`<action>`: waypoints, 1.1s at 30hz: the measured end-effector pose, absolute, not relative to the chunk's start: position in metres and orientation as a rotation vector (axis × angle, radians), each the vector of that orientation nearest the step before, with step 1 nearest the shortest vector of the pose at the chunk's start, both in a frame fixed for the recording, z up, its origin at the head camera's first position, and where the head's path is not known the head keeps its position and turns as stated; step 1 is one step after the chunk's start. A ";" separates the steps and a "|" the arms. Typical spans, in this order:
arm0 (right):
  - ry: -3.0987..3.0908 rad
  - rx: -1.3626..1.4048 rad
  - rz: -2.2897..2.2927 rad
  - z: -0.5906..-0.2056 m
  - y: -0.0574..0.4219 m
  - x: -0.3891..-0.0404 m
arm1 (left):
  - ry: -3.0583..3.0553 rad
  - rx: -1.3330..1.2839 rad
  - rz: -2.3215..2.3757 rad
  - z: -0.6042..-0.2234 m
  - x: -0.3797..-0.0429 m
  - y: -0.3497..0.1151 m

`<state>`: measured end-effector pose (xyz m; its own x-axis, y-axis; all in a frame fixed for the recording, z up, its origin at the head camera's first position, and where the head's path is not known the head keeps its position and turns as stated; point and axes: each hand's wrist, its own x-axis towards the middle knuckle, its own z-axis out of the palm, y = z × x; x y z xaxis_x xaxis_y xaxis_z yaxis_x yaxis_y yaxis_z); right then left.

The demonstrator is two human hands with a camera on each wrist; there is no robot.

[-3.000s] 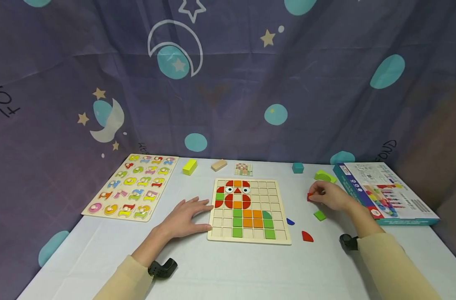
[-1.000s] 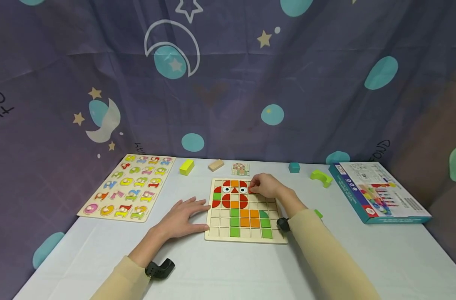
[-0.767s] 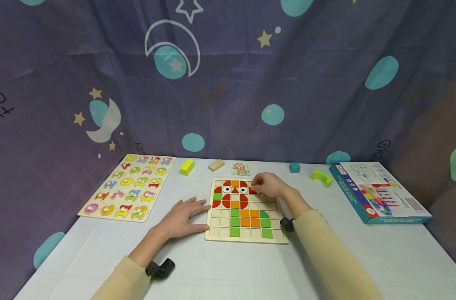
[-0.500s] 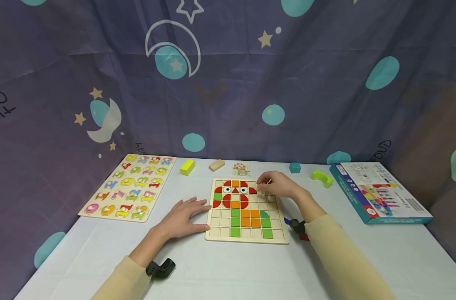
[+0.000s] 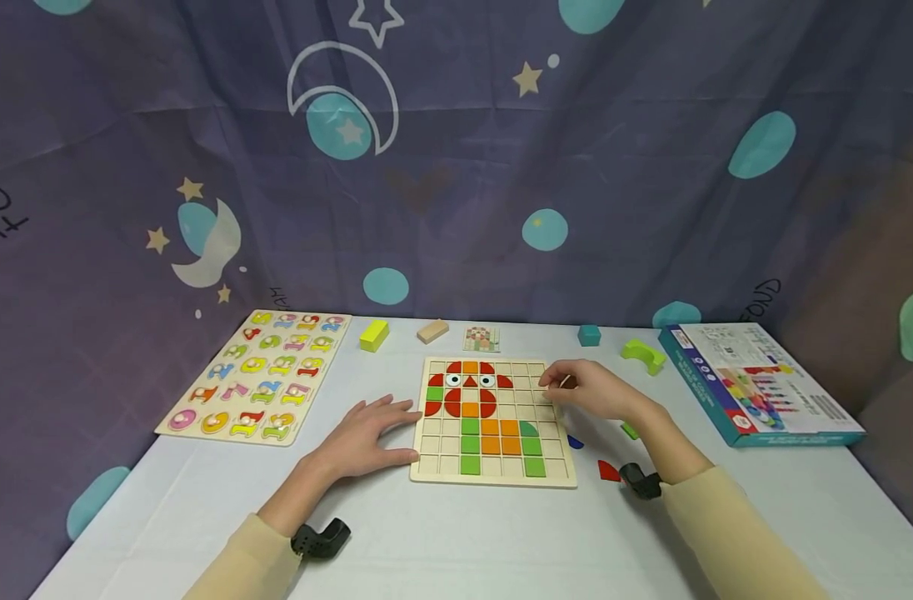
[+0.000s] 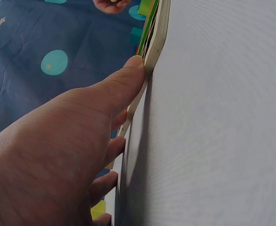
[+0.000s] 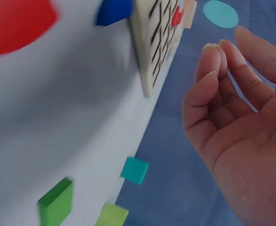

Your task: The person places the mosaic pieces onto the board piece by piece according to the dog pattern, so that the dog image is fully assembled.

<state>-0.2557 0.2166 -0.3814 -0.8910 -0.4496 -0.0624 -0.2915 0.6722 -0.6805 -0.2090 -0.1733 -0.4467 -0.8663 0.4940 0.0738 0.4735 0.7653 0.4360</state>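
A wooden grid board (image 5: 441, 464) lies mid-table, filled partly with red, orange and green tiles and white eye pieces. My left hand (image 5: 370, 435) lies with fingers spread at its left side; in the left wrist view the thumb (image 6: 121, 82) touches the edge. Beside the right eye a red quarter-circle tile (image 5: 505, 382) sits in its cell. Over the board's upper right edge hovers my right hand (image 5: 595, 392), its fingers loosely bent and holding nothing, as the right wrist view confirms. Loose on the table to the right are a blue piece (image 5: 576, 442), a red quarter-circle (image 5: 609, 472) and a green square (image 5: 631, 431).
A number puzzle board (image 5: 235, 408) lies at left. Along the back stand a yellow block (image 5: 374, 335), a plain wooden block (image 5: 432, 332), a pattern card (image 5: 482, 338), a teal cube (image 5: 589, 336) and a lime arch (image 5: 644, 357). A flat box (image 5: 771, 392) occupies the right side.
My right hand picked up a red quarter-circle tile at right, brought it to the board, let go beside the right eye, then drew back rightward. The left hand stayed put.
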 end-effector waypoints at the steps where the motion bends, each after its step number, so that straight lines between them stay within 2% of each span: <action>1: 2.664 -0.602 -1.022 -0.382 0.220 -0.253 | 2.909 0.797 0.701 -0.447 -0.209 -0.173; 13: 2.739 -0.581 -0.982 -0.385 0.261 -0.228 | 2.910 0.796 0.708 -0.446 -0.207 -0.173; 24: 2.725 -0.492 -0.978 -0.393 0.300 -0.221 | 2.904 0.798 0.712 -0.447 -0.208 -0.173; 33: 2.704 -0.547 -0.903 -0.400 0.322 -0.219 | 2.906 0.806 0.704 -0.446 -0.209 -0.173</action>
